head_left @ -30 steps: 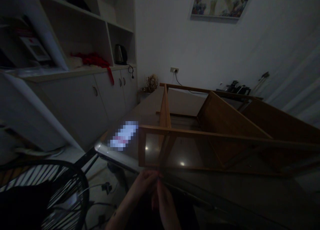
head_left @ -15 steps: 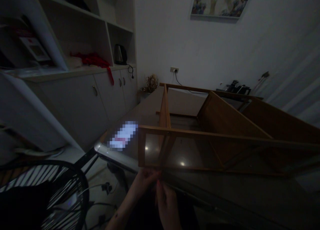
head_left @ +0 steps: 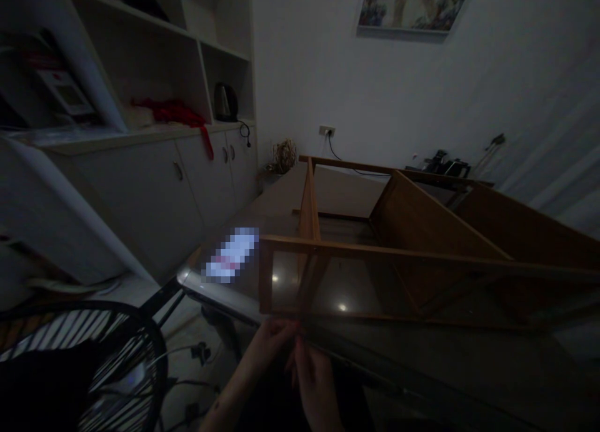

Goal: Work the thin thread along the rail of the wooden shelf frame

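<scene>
A brown wooden rectangular shelf frame [head_left: 422,232] lies on its side on the glossy grey table with a silver edge [head_left: 276,197], its long axis running left to right, just beyond both hands; the bare left hand [head_left: 272,338] is nearer its left end, the bare right hand [head_left: 315,369] beside it; fingers curl, tips close together, but whether either hand pinches anything small I cannot tell

Prob. home rm w/ elec. kettle [head_left: 226,102], cupbds [head_left: 140,185] & framed wall pic [head_left: 415,8]
</scene>
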